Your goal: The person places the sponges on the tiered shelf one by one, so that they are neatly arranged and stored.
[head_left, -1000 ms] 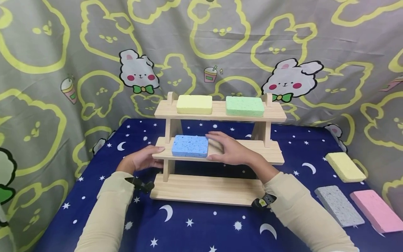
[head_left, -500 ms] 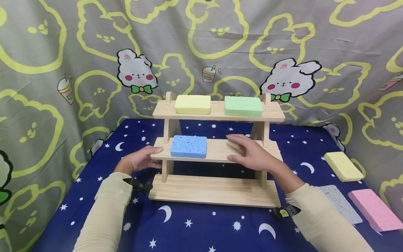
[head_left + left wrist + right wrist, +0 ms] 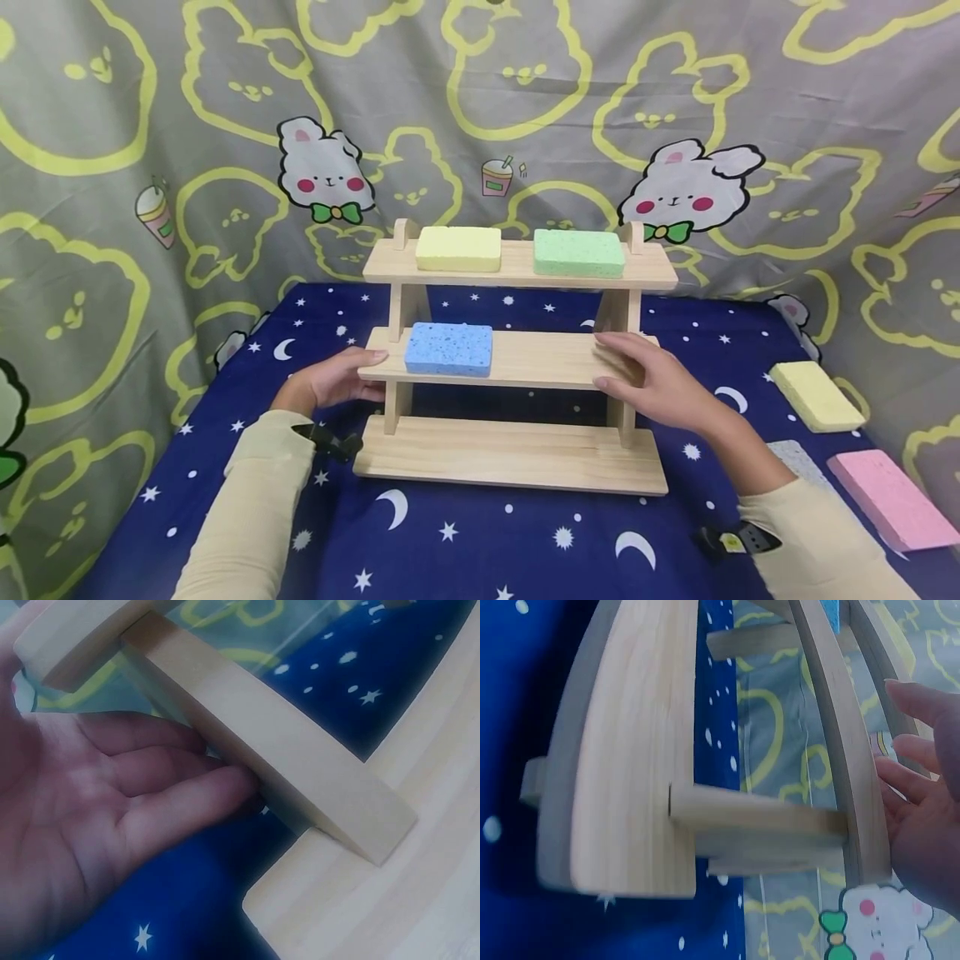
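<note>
A three-tier wooden shelf (image 3: 555,358) stands on the table. My left hand (image 3: 337,379) holds the left end of the middle tier, thumb on top and fingers underneath; in the left wrist view those fingers (image 3: 180,787) touch the upright. On that tier, towards the left, lies a blue sponge (image 3: 448,349). The right hand (image 3: 660,379) is at the tier's right end, fingers apart with nothing between them. A yellow sponge (image 3: 458,249) and a green sponge (image 3: 578,253) lie on the top tier.
At the table's right lie another yellow sponge (image 3: 816,397), a pink sponge (image 3: 892,500) and a grey sponge (image 3: 798,458), partly hidden by the right forearm. A dark blue cloth (image 3: 450,533) with moons and stars covers the table. A patterned grey curtain (image 3: 420,92) hangs behind.
My right hand has moved away from the blue sponge, rightward along the middle tier to its right end. The blue sponge stays in place, and the left hand keeps its hold.
</note>
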The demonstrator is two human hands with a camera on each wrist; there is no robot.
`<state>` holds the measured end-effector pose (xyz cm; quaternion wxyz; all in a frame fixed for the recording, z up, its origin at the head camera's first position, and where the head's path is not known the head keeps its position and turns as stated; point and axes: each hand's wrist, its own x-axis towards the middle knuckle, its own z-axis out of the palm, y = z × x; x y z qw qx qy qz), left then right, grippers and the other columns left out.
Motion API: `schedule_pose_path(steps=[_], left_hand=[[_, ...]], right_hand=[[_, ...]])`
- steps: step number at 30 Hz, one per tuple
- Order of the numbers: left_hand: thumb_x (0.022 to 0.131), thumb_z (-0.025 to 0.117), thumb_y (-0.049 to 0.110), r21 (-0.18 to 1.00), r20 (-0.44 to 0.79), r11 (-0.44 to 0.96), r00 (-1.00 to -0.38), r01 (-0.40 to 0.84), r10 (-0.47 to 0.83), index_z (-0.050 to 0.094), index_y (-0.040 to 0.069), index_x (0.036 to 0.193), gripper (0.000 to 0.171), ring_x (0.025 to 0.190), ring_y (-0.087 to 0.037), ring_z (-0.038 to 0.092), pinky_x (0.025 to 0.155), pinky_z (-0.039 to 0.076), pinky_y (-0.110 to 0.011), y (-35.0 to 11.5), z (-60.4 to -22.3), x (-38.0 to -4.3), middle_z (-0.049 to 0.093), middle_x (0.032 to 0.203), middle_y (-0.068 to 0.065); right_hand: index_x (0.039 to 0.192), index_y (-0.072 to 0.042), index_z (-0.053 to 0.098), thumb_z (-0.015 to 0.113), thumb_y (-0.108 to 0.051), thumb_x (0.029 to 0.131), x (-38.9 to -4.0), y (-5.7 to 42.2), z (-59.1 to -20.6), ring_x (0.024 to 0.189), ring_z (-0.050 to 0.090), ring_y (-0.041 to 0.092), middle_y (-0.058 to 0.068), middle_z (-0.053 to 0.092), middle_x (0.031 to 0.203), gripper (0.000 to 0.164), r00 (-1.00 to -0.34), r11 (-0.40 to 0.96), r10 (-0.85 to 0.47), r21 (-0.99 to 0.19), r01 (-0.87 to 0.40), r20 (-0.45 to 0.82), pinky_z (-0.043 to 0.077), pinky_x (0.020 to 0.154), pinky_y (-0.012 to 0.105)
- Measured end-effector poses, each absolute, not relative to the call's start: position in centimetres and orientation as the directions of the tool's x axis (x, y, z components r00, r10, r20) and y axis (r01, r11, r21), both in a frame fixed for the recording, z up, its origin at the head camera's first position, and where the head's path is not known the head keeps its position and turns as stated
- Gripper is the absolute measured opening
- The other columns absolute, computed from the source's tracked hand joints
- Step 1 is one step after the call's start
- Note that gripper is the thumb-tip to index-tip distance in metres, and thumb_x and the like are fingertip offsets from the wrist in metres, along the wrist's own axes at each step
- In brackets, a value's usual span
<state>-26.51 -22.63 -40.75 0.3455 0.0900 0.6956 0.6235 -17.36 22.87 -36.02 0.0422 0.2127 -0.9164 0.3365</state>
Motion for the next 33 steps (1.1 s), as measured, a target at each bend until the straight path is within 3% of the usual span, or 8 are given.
schedule_pose_path(steps=[7, 11, 19, 22, 25, 26, 33], left_hand=[[0.093, 0.046, 0.035, 0.930, -0.367, 0.199, -0.746, -0.309, 0.556, 0.028, -0.008, 0.139, 0.066, 0.111, -0.028, 0.054, 0.092, 0.047, -0.046, -22.6, -40.8, -26.5, 0.054, 0.120, -0.015], [0.093, 0.047, 0.036, 0.930, -0.368, 0.202, -0.746, -0.308, 0.556, 0.029, -0.008, 0.139, 0.066, 0.110, -0.028, 0.055, 0.092, 0.048, -0.046, -22.7, -40.8, -26.5, 0.055, 0.119, -0.014], [0.093, 0.046, 0.036, 0.929, -0.369, 0.208, -0.745, -0.305, 0.556, 0.029, -0.008, 0.139, 0.065, 0.113, -0.029, 0.053, 0.093, 0.047, -0.046, -22.6, -40.8, -26.5, 0.053, 0.123, -0.017], [0.093, 0.047, 0.036, 0.927, -0.374, 0.216, -0.744, -0.306, 0.553, 0.029, -0.007, 0.140, 0.066, 0.115, -0.030, 0.052, 0.094, 0.047, -0.046, -22.6, -40.8, -26.5, 0.052, 0.125, -0.018], [0.093, 0.046, 0.036, 0.929, -0.370, 0.210, -0.744, -0.305, 0.556, 0.029, -0.007, 0.139, 0.065, 0.115, -0.031, 0.052, 0.093, 0.047, -0.047, -22.6, -40.8, -26.5, 0.053, 0.124, -0.018], [0.093, 0.046, 0.035, 0.930, -0.366, 0.207, -0.744, -0.302, 0.559, 0.030, -0.007, 0.139, 0.064, 0.114, -0.030, 0.053, 0.093, 0.047, -0.047, -22.6, -40.8, -26.5, 0.054, 0.122, -0.017], [0.093, 0.045, 0.035, 0.931, -0.364, 0.206, -0.745, -0.301, 0.560, 0.031, -0.008, 0.138, 0.064, 0.111, -0.028, 0.055, 0.092, 0.047, -0.047, -22.7, -40.7, -26.4, 0.057, 0.119, -0.014]], right_hand=[[0.136, -0.006, 0.049, 0.068, -0.025, 0.087, -15.6, 24.8, -36.3, 0.129, 0.039, 0.043, 0.021, 0.042, 0.141, 0.056, -0.926, 0.730, -0.284, -0.570, -0.376, 0.248, 0.036, 0.096, 0.058], [0.136, -0.006, 0.048, 0.068, -0.024, 0.087, -14.6, 25.9, -36.2, 0.122, 0.044, 0.044, 0.023, 0.043, 0.139, 0.056, -0.936, 0.745, -0.241, -0.569, -0.349, 0.258, 0.039, 0.091, 0.060], [0.142, -0.007, 0.040, 0.063, -0.029, 0.090, -12.5, 29.2, -36.9, 0.122, 0.042, 0.046, 0.023, 0.043, 0.139, 0.061, -0.971, 0.771, -0.121, -0.596, -0.224, 0.207, 0.036, 0.093, 0.058], [0.143, -0.006, 0.038, 0.063, -0.027, 0.091, -11.7, 30.7, -37.7, 0.121, 0.042, 0.046, 0.025, 0.043, 0.138, 0.062, -0.974, 0.768, -0.081, -0.609, -0.196, 0.212, 0.036, 0.105, 0.028], [0.144, -0.005, 0.036, 0.062, -0.027, 0.091, -11.0, 32.1, -38.3, 0.122, 0.041, 0.047, 0.026, 0.042, 0.139, 0.063, -0.980, 0.765, -0.034, -0.626, -0.152, 0.197, 0.027, 0.089, -0.002], [0.144, -0.005, 0.035, 0.062, -0.028, 0.091, -10.8, 32.5, -38.5, 0.122, 0.041, 0.047, 0.026, 0.042, 0.139, 0.063, -0.982, 0.763, -0.016, -0.633, -0.133, 0.187, 0.024, 0.081, -0.005], [0.143, -0.004, 0.037, 0.062, -0.031, 0.091, -9.9, 34.6, -39.6, 0.117, 0.042, 0.054, 0.029, 0.043, 0.138, 0.064, -0.985, 0.780, 0.074, -0.624, -0.038, 0.153, 0.029, 0.070, -0.003]])
